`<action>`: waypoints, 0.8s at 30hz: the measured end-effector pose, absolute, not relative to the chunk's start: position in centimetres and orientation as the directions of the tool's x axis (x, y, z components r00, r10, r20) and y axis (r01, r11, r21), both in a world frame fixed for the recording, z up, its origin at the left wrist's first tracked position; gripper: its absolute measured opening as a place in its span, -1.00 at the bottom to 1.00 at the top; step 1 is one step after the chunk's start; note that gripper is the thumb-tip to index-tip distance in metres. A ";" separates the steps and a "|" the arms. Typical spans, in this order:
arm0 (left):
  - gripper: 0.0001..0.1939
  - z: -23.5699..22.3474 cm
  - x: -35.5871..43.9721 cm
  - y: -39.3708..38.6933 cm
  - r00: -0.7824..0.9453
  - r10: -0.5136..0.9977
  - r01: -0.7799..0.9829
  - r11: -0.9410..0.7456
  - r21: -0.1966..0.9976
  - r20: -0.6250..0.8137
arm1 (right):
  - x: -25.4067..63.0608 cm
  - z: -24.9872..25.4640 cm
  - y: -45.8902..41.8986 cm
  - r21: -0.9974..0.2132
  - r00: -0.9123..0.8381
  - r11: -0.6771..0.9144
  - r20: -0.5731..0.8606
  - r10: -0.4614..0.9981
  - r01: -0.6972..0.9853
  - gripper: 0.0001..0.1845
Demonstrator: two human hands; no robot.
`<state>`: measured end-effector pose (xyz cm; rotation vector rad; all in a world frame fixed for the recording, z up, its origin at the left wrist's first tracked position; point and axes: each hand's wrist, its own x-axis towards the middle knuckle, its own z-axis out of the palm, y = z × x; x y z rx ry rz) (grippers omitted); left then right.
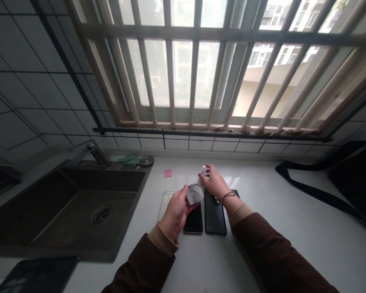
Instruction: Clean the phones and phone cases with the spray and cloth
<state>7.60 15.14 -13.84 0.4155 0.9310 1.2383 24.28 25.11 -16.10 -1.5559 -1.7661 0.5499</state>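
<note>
my left hand (177,211) pinches a grey cloth (195,193) above a black phone (193,219); a larger black phone (215,217) lies just to its right, both long axes running away from me. my right hand (212,181), apart but close, is at a small white bottle (203,171) beyond them; i cannot tell if it grips.

No legible text showing anywhere. Small white bottle (203,171) carrying what looks like label, wording too small and blurred to read. Pink sticky note (168,173) lying flat, showing no readable writing at this distance. Two black phones (215,217) lying face up, showing no readable logo or numbers. Grey cloth (194,194) showing no readable print.
</note>
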 end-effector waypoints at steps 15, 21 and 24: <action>-0.65 -13.2 7.6 14.2 0.155 0.971 -0.561 0.236 0.793 -0.180 | 24.4 -12.4 15.1 -0.966 -0.353 -0.202 -0.135 0.926 -0.161 -0.37; -0.66 -13.5 7.5 14.5 0.169 0.968 -0.383 0.239 0.892 -0.186 | 23.6 -14.4 15.1 -0.903 -0.231 -0.205 -0.122 0.965 -0.378 -0.53; -0.55 -13.0 6.0 15.0 0.122 0.986 -0.063 0.123 0.990 -0.114 | 23.8 -14.5 15.3 -0.857 -0.156 -0.225 -0.170 0.973 -0.463 -0.55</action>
